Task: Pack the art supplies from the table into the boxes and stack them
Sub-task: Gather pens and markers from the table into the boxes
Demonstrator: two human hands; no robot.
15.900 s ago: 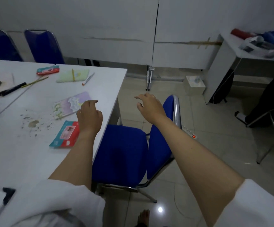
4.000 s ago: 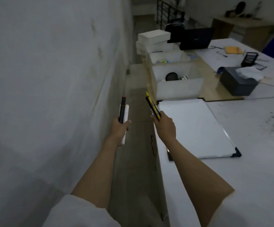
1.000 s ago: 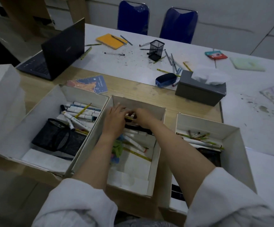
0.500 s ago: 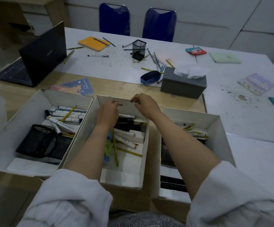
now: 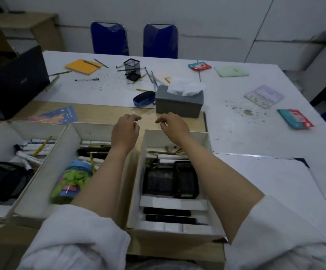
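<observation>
White cardboard boxes stand side by side on a wooden desk, seen from a head-worn camera: the left box (image 5: 39, 131) holds markers and a black mesh cup lying on its side, the middle box (image 5: 97, 131) holds pens, pencils and a clear jar (image 5: 71, 180) of green and pink bits, and the right box (image 5: 207, 141) holds pencils, a black mesh holder and dark markers. A person's left hand (image 5: 126, 129) and right hand (image 5: 173, 124) hover above the far ends of the middle and right boxes, fingers loosely curled and holding nothing. Beyond them, on the white table (image 5: 226, 121), loose pens and pencils (image 5: 152, 78) lie scattered around an upright mesh pen cup (image 5: 132, 69), near an orange notebook (image 5: 82, 66), a blue case (image 5: 144, 98) and a grey tissue box (image 5: 178, 102). An open laptop (image 5: 15, 82) sits at far left.
</observation>
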